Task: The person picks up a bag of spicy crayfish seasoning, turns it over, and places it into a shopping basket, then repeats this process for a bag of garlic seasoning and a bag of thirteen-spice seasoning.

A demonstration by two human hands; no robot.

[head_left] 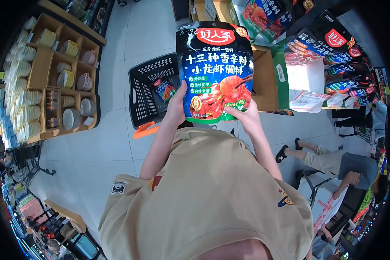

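A large seasoning packet [216, 71], black on top and blue below with a picture of crayfish, is held upright in front of me. My left hand [177, 104] grips its lower left edge, the thumb showing on the front. At the lower right, my right hand [245, 113] pinches the packet with the thumb across its front; the other fingers are mostly behind it. Beyond my left hand stands a black shopping basket [138, 95] with an orange handle [145, 131]. Inside it lies a similar crayfish packet [164, 90], partly hidden by the held one.
On the right, a display bin [286, 78] holds several similar packets [346, 71], with price cards [307, 100] at its front. Wooden shelves [39, 73] with bowls and plates stand left. A person [333, 162] is beside a cart at lower right. Tiled floor [145, 26] runs between.
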